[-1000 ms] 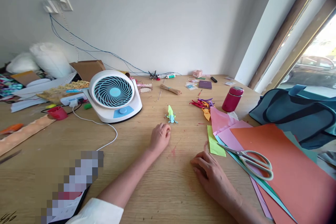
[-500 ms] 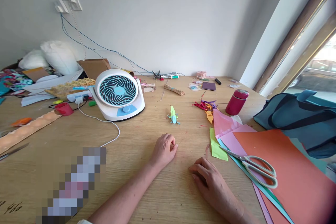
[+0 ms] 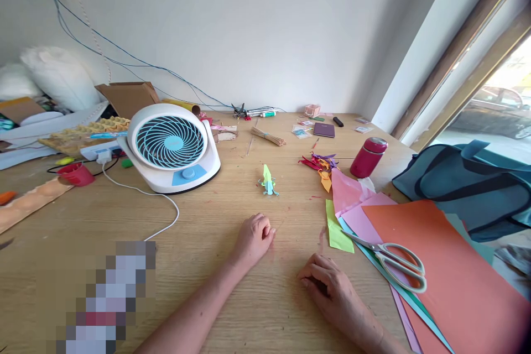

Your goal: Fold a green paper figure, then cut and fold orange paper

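My left hand (image 3: 254, 239) rests on the wooden table (image 3: 232, 310), fingers curled into a loose fist with nothing showing in it. To its right, nearer to me, lies my right hand (image 3: 332, 290), its fingers bent inward and also holding nothing that I can see. A small folded-paper figure (image 3: 268, 181), yellow-green above and light blue below, stands beyond my left hand, apart from it. Closest to my right hand is a lime-green paper piece (image 3: 338, 229). Scissors (image 3: 394, 260) with pale handles lie on stacked coloured paper (image 3: 452, 271) further right.
A white fan (image 3: 172, 146) stands at left, its white cable (image 3: 176, 215) trailing forward. Folded strips (image 3: 321, 166), a dark red flask (image 3: 368, 156) and a blue bag (image 3: 460, 188) are at right. Bundled sticks (image 3: 269, 136) lie behind the figure. A pixelated patch covers the lower left.
The camera view has turned slightly to the right, so the things on the table appear shifted left. Both hands keep their poses on the table, and the paper figure stays where it stood.
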A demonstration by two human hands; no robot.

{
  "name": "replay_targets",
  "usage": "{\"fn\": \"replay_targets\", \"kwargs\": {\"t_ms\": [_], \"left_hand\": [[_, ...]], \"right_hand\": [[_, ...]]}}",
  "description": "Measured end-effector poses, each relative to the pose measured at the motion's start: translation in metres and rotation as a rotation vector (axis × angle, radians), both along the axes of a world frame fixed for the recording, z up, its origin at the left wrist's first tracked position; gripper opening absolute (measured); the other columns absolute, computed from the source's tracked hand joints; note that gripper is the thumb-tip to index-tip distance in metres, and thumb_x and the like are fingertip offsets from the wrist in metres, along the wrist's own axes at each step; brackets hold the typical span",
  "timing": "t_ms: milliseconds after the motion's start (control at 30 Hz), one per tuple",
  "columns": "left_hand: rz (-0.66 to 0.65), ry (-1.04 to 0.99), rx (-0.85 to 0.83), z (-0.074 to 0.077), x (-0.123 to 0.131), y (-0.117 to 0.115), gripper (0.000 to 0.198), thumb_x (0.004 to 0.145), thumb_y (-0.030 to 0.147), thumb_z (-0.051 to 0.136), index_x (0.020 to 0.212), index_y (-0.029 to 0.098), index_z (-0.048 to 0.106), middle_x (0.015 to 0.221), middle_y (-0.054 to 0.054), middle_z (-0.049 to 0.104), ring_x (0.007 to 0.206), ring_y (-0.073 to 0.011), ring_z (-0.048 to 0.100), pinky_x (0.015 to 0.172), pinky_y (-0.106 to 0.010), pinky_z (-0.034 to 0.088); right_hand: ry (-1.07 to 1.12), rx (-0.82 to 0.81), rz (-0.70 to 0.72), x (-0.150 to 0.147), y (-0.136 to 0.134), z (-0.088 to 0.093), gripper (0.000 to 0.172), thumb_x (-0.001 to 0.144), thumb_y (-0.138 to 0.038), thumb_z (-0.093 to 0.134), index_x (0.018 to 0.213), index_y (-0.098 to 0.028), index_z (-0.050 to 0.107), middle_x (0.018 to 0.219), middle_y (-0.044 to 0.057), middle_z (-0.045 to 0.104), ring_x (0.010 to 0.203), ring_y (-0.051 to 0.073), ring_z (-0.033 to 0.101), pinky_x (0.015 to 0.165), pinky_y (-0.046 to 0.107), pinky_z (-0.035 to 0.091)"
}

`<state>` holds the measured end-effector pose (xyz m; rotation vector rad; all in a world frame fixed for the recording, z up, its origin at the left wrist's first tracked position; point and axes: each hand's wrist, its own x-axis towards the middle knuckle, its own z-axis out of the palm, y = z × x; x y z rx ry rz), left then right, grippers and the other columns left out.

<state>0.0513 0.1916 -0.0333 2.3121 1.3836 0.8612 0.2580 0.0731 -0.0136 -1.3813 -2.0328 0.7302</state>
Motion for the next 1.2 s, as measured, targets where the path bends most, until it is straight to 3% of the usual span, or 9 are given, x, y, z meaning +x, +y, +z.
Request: {"fn": "replay_targets", "kwargs": {"t_ms": [1200], "left_hand": [[-0.022, -0.04, -0.01, -0.0022, -0.0033, 0.0032, 0.023, 0.078, 0.011, 0.058, 0.068, 0.021, 0.04, 0.069, 0.004, 0.051, 0.067, -0.0141, 0.049, 0.065, -0.026, 0.036]], "right_hand": [[-0.016, 0.129, 0.023, 0.003, 0.0034, -0.006, 0.018, 0.094, -0.018, 0.053, 0.085, -0.019, 0.068, 0.078, 0.002, 0.062, 0.076, 0.016, 0.059, 0.074, 0.028, 0.042]]}}
